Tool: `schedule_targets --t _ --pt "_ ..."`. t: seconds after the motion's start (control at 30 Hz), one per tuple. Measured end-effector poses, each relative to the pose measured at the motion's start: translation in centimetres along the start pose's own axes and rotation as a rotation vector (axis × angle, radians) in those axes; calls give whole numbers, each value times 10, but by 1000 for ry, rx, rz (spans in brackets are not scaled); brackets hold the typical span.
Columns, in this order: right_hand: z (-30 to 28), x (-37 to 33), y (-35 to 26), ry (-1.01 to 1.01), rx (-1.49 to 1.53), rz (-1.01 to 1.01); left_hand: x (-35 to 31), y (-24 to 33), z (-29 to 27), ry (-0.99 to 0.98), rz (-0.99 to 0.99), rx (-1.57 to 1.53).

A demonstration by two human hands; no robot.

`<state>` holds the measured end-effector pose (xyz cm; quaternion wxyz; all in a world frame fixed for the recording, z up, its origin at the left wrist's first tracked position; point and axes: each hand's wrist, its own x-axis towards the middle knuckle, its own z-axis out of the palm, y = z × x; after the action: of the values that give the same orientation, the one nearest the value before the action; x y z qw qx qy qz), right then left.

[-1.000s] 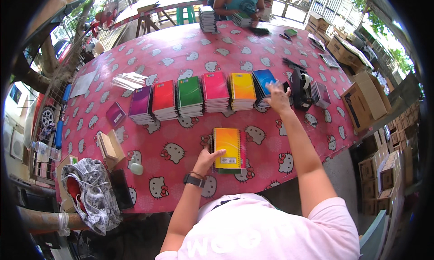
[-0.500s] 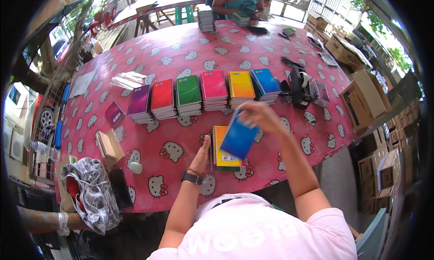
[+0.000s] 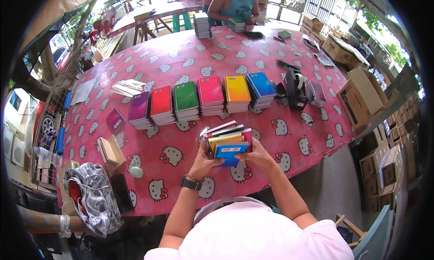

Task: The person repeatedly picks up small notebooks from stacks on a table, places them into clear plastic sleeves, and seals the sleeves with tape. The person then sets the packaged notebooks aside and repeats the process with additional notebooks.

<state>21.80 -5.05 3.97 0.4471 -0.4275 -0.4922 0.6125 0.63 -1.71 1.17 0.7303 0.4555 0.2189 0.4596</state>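
Note:
Between my two hands is a small bundle of spiral notebooks (image 3: 231,154), tilted up off the table, with a blue one at the front and yellow, green and other covers fanned behind it. My left hand (image 3: 204,160) grips the bundle's left side, thumb over the blue cover. On the right side my right hand (image 3: 258,154) holds it the same way. Just beyond stands a row of notebook stacks: purple (image 3: 139,107), red (image 3: 162,100), green (image 3: 186,97), pink (image 3: 210,91), yellow (image 3: 237,90) and blue (image 3: 261,87).
A black tape dispenser (image 3: 296,90) and a stack of dark notebooks (image 3: 315,93) stand right of the row. At left lie a purple notebook (image 3: 116,119), an open carton (image 3: 110,152), a pale green case (image 3: 136,171) and a patterned cloth bag (image 3: 92,194). Another person (image 3: 233,6) sits across the table.
The blue notebook from my right hand now lies with the others. Both hands have closed on the bundle and raised it to a tilt.

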Motion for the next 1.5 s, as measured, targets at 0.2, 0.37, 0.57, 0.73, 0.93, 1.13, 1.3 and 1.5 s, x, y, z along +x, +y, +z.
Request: schedule_targets --t 0.2,0.37,0.57,0.73,0.93,1.13,1.3,1.5 --pt "8 23 34 72 -130 -264 6 -42 5 74 120 269" --pt "2 17 37 110 -133 -134 3 -38 4 114 78 259" --pt "3 19 39 35 -95 -236 6 -32 6 67 194 308" --pt "-3 25 40 49 -133 -147 3 -40 7 93 198 383" --pt "-5 18 51 -7 -239 -241 -5 -29 2 51 79 368" --pt "-17 24 68 8 -683 -331 6 -42 -11 30 185 607" --pt "-30 6 28 63 -1189 -13 8 -39 -13 59 217 690" --pt "-44 2 42 8 -1324 112 29 -22 10 114 -5 407"
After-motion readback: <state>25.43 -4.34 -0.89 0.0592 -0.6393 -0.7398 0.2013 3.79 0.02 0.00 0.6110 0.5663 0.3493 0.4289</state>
